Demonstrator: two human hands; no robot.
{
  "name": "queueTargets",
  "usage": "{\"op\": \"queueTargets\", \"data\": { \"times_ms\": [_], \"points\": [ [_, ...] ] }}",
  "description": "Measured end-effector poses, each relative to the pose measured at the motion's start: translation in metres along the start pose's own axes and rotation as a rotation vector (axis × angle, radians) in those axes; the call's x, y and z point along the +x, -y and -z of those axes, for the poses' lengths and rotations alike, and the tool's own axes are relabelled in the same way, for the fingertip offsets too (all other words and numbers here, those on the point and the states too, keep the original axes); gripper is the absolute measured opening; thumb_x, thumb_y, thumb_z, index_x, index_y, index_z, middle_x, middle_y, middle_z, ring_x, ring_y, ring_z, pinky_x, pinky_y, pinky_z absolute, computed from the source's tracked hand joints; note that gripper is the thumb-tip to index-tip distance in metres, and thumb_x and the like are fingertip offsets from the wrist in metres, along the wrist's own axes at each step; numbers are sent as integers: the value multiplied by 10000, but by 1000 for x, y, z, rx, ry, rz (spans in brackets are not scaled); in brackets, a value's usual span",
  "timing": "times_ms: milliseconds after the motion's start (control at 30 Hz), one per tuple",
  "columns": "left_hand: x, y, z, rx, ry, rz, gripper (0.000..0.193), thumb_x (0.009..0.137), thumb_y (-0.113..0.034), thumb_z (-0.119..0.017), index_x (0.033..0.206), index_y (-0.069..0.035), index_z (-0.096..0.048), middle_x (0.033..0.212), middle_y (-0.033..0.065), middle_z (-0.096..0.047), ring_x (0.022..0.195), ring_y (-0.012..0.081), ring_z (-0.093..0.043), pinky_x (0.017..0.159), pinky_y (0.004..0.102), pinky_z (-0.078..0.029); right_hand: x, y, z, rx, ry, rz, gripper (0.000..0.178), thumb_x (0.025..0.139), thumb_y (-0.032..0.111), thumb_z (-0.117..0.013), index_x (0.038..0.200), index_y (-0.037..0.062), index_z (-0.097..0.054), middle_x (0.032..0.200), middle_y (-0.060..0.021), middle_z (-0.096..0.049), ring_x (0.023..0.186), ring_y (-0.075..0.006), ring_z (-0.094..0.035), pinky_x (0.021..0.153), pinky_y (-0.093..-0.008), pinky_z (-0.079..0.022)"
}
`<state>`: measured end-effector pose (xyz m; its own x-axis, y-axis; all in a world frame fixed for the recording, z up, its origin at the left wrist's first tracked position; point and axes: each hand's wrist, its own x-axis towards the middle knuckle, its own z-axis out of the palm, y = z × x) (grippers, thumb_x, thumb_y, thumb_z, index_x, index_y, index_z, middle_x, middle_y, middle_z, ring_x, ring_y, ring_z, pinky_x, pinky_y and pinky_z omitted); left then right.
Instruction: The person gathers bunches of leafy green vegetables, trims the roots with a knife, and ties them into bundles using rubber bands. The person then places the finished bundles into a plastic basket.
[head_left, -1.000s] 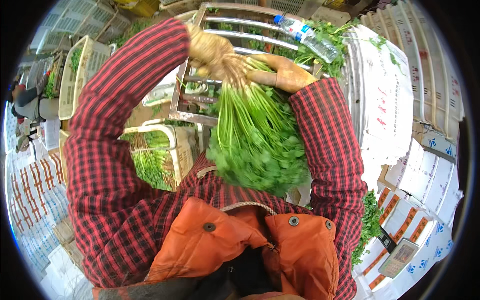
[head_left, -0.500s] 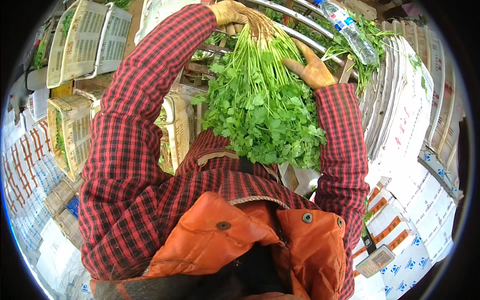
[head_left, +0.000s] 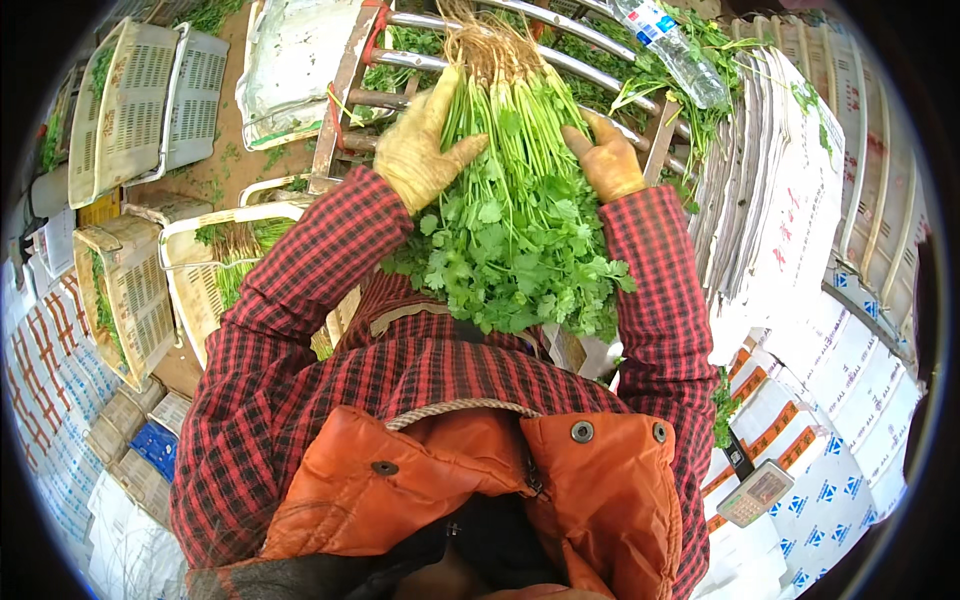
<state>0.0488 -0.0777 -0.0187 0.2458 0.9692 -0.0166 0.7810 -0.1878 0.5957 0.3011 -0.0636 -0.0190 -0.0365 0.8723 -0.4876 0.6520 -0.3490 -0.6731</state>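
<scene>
A large bunch of coriander [head_left: 520,225] lies on a rack of metal bars [head_left: 405,62], its pale roots at the far end and its leaves toward my body. My left hand [head_left: 418,150], in a yellowish glove, cups the left side of the stems, thumb across them and fingers along the edge. On the other side my right hand [head_left: 607,160], gloved too and stained brown, grips the stems with thumb in front. Some fingertips of both hands are hidden by the stems.
A clear plastic bottle [head_left: 680,55] lies on loose greens at the far right, beside stacked white cartons [head_left: 775,200]. Plastic crates [head_left: 125,110] stand at the left; one nearer crate [head_left: 195,290] holds more bunches. A small scale or calculator [head_left: 757,492] sits at the lower right.
My left hand has come from the root end down to the left side of the stems. The right hand has shifted slightly left, and the bunch looks narrower and more gathered.
</scene>
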Motion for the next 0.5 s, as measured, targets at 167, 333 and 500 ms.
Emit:
{"op": "queueTargets", "data": {
  "times_ms": [167, 333, 500],
  "points": [
    [-3, -73, 41, -40, -43, -529, 587, 753, -274, -720, 1281, -112, -519, 1251, 116, -564, 1109, 233, -543, 912, 397, -455, -10, -1, -1, -262, -113, 159, 560, 939, 359, -533, 1402, 79, -393, 1406, -185, -432, 1325, -287, -392, 1136, -376, -263],
    [-49, -100, -37, 99, 202, -866, 530, 784, -329, -637, 1270, -144, -534, 1256, 55, -560, 1153, 204, -522, 1002, 400, -382, -45, 24, 36, -410, -280, 738, 492, 754, 347, -749, 1157, 88, -639, 876, -83, -678, 783, -253, -603, 809, -403, -450],
    [-52, -86, -53, 72, 198, -900, 626, 729, -384, -678, 1287, -145, -521, 1299, 41, -526, 1223, 194, -469, 1050, 405, -322, -55, 34, 21, -756, -131, 852, 128, 751, 162, -722, 819, 68, -669, 614, -42, -572, 640, -211, -568, 694, -379, -443]
  ]
}}
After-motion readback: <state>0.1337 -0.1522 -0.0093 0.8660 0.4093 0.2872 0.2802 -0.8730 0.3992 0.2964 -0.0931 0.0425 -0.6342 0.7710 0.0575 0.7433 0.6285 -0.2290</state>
